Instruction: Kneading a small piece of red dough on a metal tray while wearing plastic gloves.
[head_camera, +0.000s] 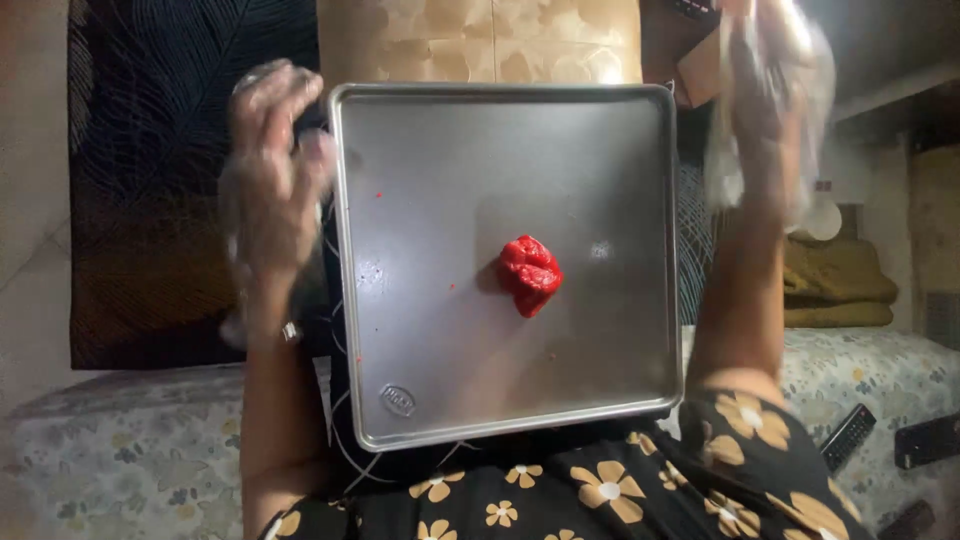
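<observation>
Resting at the upper left of the frame, the left hand wears a clear plastic glove, its fingers loosely curled against the left rim of the metal tray, gripping nothing that can be made out. At the frame's centre the square tray lies on a dark patterned cloth, and a red lump of dough sits just right of its middle. At the upper right the right hand, also gloved, is raised and blurred; whether its fingers are spread cannot be told.
</observation>
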